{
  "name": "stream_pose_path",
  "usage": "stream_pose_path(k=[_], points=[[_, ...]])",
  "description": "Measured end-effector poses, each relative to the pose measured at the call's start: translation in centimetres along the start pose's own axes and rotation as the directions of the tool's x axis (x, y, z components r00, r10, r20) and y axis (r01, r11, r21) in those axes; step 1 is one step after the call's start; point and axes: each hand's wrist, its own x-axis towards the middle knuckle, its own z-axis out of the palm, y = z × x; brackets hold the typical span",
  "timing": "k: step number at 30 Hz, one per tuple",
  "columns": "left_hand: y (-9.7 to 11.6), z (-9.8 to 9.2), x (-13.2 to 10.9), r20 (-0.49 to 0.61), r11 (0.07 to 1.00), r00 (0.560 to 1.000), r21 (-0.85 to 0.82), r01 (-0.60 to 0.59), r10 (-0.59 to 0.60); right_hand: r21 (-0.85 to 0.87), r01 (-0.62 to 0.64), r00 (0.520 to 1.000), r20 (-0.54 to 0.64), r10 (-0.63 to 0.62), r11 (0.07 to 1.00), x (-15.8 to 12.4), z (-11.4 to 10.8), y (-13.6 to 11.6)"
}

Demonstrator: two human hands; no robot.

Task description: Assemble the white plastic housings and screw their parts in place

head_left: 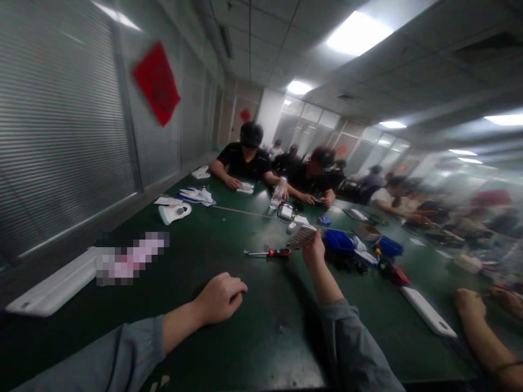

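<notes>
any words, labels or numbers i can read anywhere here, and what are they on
No text here can be read.
The red paper hung up at left: dark marks, too blurred to read.
The small red sign farther back: too small.
The bottle label: too blurred.
The grey panel in the right hand: a grid, no legible marks.

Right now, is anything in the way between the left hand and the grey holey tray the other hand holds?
Only the red-handled screwdriver lies on the green table roughly between the fisted left hand and the grey tray in the right hand. Otherwise that stretch is bare.
</notes>
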Motion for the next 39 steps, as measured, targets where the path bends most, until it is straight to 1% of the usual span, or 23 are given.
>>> stream_pose_path(k=[2, 3, 4, 5, 6, 7, 8, 9, 10, 11, 12, 14, 16, 20, 24, 28, 30, 32, 33, 34, 35, 37, 39], points=[[-0.3, -0.2, 0.1, -0.031, 0.997, 0.997, -0.039, 0.067, -0.068, -0.059, 0.019, 0.999, 0.044, -0.016, 0.998, -4.0, 0.5, -0.7], [-0.5, -0.3, 0.1, -0.052, 0.993, 0.993, -0.064, 0.103, -0.106, -0.099, 0.052, 0.994, 0.098, -0.043, 0.994, -6.2, 0.8, -1.0], [-0.7, -0.4, 0.2, -0.075, 0.986, 0.986, -0.097, 0.139, -0.147, -0.198, 0.188, 0.960, 0.246, -0.137, 0.962, -8.3, 1.2, -1.3], [-0.8, -0.4, 0.2, -0.096, 0.975, 0.978, -0.139, 0.174, -0.188, -0.258, 0.348, 0.888, 0.400, -0.228, 0.901, -10.4, 1.7, -1.5], [-1.0, -0.5, 0.2, -0.113, 0.961, 0.968, -0.186, 0.203, -0.226, -0.270, 0.493, 0.778, 0.562, -0.280, 0.827, -12.2, 2.3, -1.6], [-1.2, -0.5, 0.2, -0.119, 0.946, 0.958, -0.231, 0.227, -0.259, -0.252, 0.605, 0.660, 0.690, -0.298, 0.756, -13.8, 2.9, -1.8], [-1.4, -0.5, 0.3, -0.120, 0.931, 0.951, -0.269, 0.246, -0.286, -0.213, 0.689, 0.546, 0.781, -0.304, 0.693, -15.1, 3.5, -2.0], [-1.5, -0.5, 0.3, -0.113, 0.918, 0.945, -0.298, 0.263, -0.307, -0.166, 0.743, 0.459, 0.831, -0.314, 0.648, -16.1, 4.1, -2.1], [-1.6, -0.5, 0.3, -0.102, 0.907, 0.940, -0.315, 0.279, -0.325, -0.118, 0.778, 0.389, 0.862, -0.325, 0.618, -16.8, 4.6, -2.2], [-1.7, -0.5, 0.3, -0.088, 0.898, 0.936, -0.323, 0.298, -0.342, -0.078, 0.798, 0.337, 0.880, -0.336, 0.597, -17.2, 5.0, -2.3], [-1.8, -0.5, 0.4, -0.073, 0.891, 0.931, -0.325, 0.317, -0.358, -0.056, 0.807, 0.313, 0.885, -0.345, 0.587, -17.5, 5.3, -2.4], [-1.8, -0.6, 0.5, -0.043, 0.883, 0.927, -0.324, 0.341, -0.374, -0.046, 0.812, 0.296, 0.891, -0.344, 0.582, -17.5, 5.6, -2.6], [-1.7, -0.8, 0.6, -0.003, 0.882, 0.935, -0.332, 0.333, -0.354, -0.048, 0.819, 0.279, 0.904, -0.324, 0.571, -17.3, 5.6, -2.8], [-1.4, -0.9, 0.7, 0.071, 0.879, 0.956, -0.379, 0.290, -0.284, -0.016, 0.849, 0.183, 0.947, -0.265, 0.528, -17.0, 5.1, -3.3], [-1.9, -0.7, 0.6, 0.061, 0.895, 0.954, -0.332, 0.296, -0.293, -0.013, 0.870, 0.127, 0.972, -0.199, 0.493, -16.9, 4.7, -3.8], [-2.2, -0.4, 0.4, 0.065, 0.928, 0.960, -0.244, 0.281, -0.274, 0.021, 0.898, 0.066, 0.981, -0.180, 0.440, -16.8, 4.7, -4.2], [-2.2, -0.4, 0.3, 0.071, 0.939, 0.962, -0.208, 0.272, -0.263, 0.040, 0.894, 0.045, 0.983, -0.178, 0.447, -16.7, 4.6, -4.3], [-2.0, -0.6, 0.4, 0.091, 0.948, 0.966, -0.186, 0.257, -0.243, 0.064, 0.875, 0.035, 0.980, -0.194, 0.480, -16.7, 4.5, -4.4], [-1.9, -0.7, 0.4, 0.101, 0.953, 0.968, -0.180, 0.245, -0.230, 0.071, 0.861, 0.043, 0.977, -0.210, 0.504, -16.6, 4.5, -4.4], [-1.7, -0.9, 0.5, 0.111, 0.957, 0.971, -0.174, 0.230, -0.213, 0.066, 0.846, 0.066, 0.971, -0.228, 0.529, -16.5, 4.4, -4.5], [-1.5, -1.2, 0.6, 0.121, 0.961, 0.973, -0.169, 0.217, -0.198, 0.052, 0.832, 0.102, 0.964, -0.245, 0.552, -16.3, 4.3, -4.4], [-1.2, -1.7, 0.8, 0.143, 0.967, 0.974, -0.158, 0.200, -0.179, -0.008, 0.813, 0.201, 0.943, -0.267, 0.582, -15.4, 3.9, -4.2], [-0.9, -2.1, 1.0, 0.167, 0.969, 0.970, -0.146, 0.200, -0.175, -0.119, 0.805, 0.321, 0.911, -0.258, 0.581, -13.8, 3.2, -3.7]])
